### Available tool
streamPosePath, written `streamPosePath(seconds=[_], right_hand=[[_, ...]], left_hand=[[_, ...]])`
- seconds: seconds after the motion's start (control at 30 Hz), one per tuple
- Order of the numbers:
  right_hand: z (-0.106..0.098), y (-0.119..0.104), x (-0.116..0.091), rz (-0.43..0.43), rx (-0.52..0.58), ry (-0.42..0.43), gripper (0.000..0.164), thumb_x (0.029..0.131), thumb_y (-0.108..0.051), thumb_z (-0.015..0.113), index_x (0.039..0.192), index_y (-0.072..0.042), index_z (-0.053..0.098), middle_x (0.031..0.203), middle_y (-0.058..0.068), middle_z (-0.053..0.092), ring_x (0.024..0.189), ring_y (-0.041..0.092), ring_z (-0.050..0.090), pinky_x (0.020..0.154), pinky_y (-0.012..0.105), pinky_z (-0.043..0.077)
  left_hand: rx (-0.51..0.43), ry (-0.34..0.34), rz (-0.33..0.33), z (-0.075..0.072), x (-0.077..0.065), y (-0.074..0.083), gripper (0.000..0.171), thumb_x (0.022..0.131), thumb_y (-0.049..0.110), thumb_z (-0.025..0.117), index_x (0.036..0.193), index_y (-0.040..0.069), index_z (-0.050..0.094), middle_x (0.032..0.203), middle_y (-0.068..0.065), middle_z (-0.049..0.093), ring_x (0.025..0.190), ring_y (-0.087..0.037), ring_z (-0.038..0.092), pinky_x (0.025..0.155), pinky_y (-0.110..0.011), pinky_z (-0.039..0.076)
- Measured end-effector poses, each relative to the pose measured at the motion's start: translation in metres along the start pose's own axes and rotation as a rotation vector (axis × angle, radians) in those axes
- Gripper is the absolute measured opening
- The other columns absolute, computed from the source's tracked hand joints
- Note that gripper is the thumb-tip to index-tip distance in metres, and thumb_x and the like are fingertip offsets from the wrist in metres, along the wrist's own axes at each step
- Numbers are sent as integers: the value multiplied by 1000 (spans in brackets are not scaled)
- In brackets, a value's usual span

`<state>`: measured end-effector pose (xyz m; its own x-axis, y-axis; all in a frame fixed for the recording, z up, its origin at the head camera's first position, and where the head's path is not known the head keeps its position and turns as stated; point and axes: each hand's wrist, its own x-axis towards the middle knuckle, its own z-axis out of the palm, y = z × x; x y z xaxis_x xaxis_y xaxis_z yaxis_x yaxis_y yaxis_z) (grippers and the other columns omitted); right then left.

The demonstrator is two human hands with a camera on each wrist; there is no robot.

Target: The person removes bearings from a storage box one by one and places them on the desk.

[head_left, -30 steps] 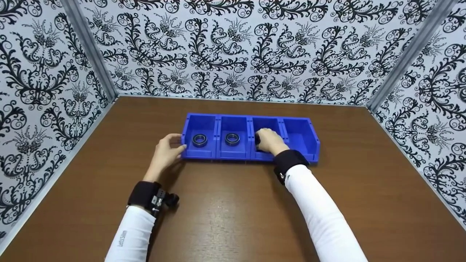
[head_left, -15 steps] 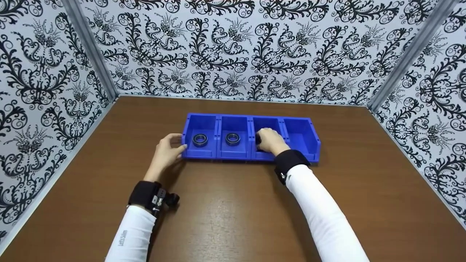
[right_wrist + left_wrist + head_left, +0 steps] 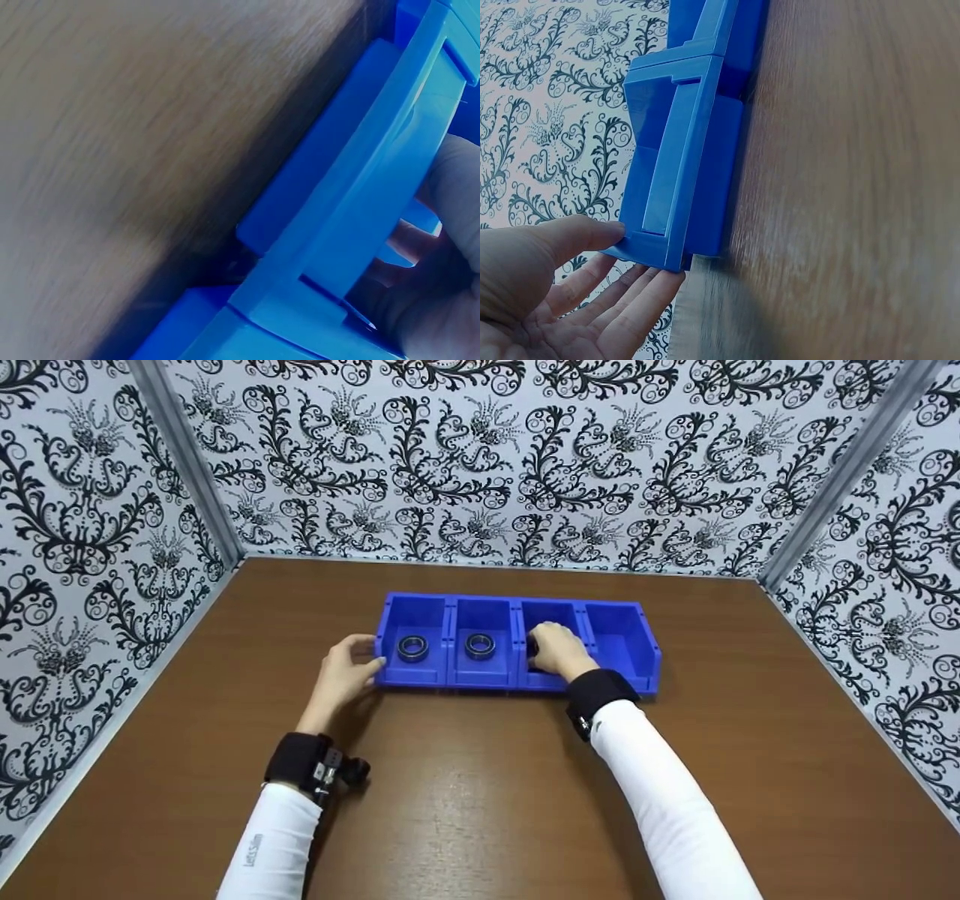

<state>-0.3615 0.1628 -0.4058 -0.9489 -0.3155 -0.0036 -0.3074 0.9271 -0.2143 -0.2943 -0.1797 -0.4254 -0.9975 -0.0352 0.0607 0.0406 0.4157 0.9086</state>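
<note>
A blue bin with several compartments in a row stands on the table. At its left end my left hand pinches the side wall, thumb at the rim and fingers along the outside. Two dark ball bearings lie flat, one bearing in the leftmost compartment and another bearing in the second. My right hand reaches down into the third compartment with curled fingers around a dark bearing, mostly hidden by the hand. The right wrist view shows my right hand behind the bin's front lip.
The rightmost compartment has a bare blue floor. Brown wooden table surrounds the bin. Patterned white-and-black panels with grey corner posts close off the back and both sides.
</note>
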Motion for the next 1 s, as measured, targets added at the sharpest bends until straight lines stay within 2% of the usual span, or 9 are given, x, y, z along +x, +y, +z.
streamPosePath(seconds=[0.27, 0.5, 0.73, 1.0], right_hand=[[-4, 0, -2, -24, -24, 16, 20, 84, -8, 79, 100, 3, 74, 114, 25, 69, 113, 44, 65, 98, 58, 53], [-8, -4, -5, -35, -24, 31, 21, 83, -7, 79, 102, 2, 74, 112, 23, 69, 111, 41, 65, 96, 57, 53], [-13, -5, -7, -65, -36, 61, 16, 80, -8, 77, 93, -1, 72, 107, 21, 69, 106, 42, 65, 91, 58, 54], [-21, -7, -12, -78, -38, 64, 32, 81, -9, 77, 112, 0, 76, 115, 23, 69, 114, 41, 65, 97, 56, 54]], left_hand=[[0, 12, 7, 1, 0, 2, 43, 100, 3, 66, 140, -10, 55, 135, -31, 61, 115, -37, 67, 85, -35, 63], [5, 6, -9, 0, 0, 1, 43, 101, 3, 66, 141, -9, 54, 137, -31, 60, 118, -38, 65, 88, -36, 63], [16, 6, -11, 1, 0, 1, 43, 101, 4, 66, 141, -8, 54, 138, -31, 59, 118, -39, 65, 88, -37, 62], [7, 1, -16, 0, 1, 0, 45, 101, 4, 65, 143, -7, 53, 138, -30, 60, 121, -40, 65, 89, -37, 62]])
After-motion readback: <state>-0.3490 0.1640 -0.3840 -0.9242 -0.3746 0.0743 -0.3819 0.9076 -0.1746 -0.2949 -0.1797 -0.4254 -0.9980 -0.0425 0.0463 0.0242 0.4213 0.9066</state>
